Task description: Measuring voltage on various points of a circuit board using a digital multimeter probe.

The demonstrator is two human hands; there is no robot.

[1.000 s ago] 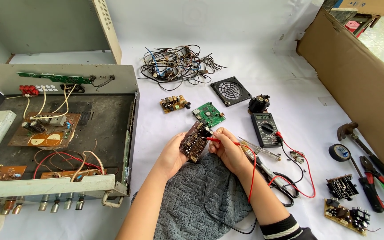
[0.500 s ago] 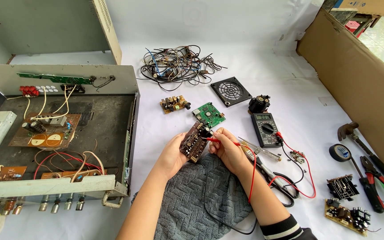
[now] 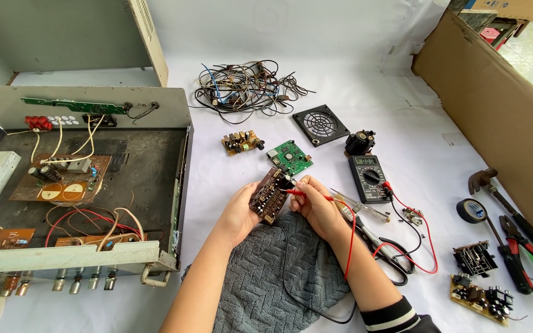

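Above a grey cloth point(image 3: 266, 277), the left hand point(image 3: 237, 216) grips a brown circuit board point(image 3: 269, 196); the right hand point(image 3: 317, 206) pinches a red multimeter probe point(image 3: 306, 194) against it.

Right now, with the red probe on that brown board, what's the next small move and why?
Probably glance at the multimeter while holding steady. The left hand props the brown circuit board upright, the right hand presses the red probe to it, and the meter lies just right, screen up.
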